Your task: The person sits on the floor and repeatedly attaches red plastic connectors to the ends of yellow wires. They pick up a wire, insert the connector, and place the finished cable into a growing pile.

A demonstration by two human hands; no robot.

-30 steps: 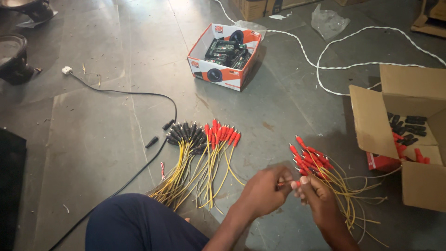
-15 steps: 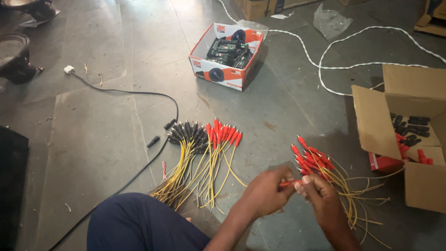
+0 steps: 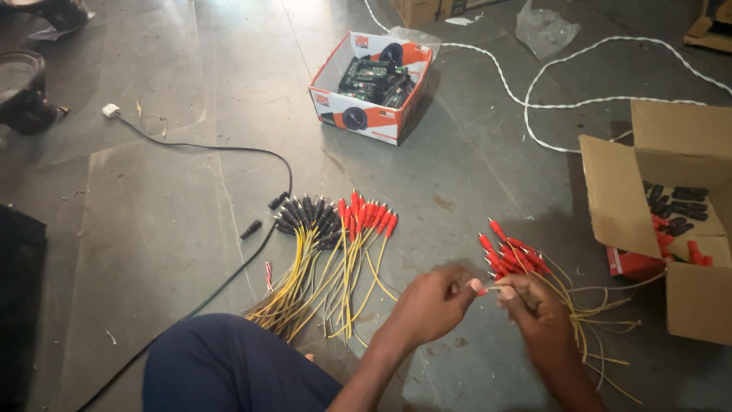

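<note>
Since the half-second mark I saw little shift: left hand [image 3: 435,305] and right hand [image 3: 534,309] fingers kept pinching one red-capped yellow wire lead [image 3: 488,288] over the grey stone floor [image 3: 191,191]

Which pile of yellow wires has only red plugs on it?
The bundle of wires beside the right hand; the laid-out row of wires has black plugs too.

Grey stone floor [image 3: 191,175]. On it: bundle of yellow leads with black and red plugs [image 3: 328,252]; red-tipped lead pile [image 3: 526,263]; orange carton [image 3: 374,84]; brown cardboard box [image 3: 671,214]; black cable [image 3: 198,149]; white cord [image 3: 564,72].
</note>
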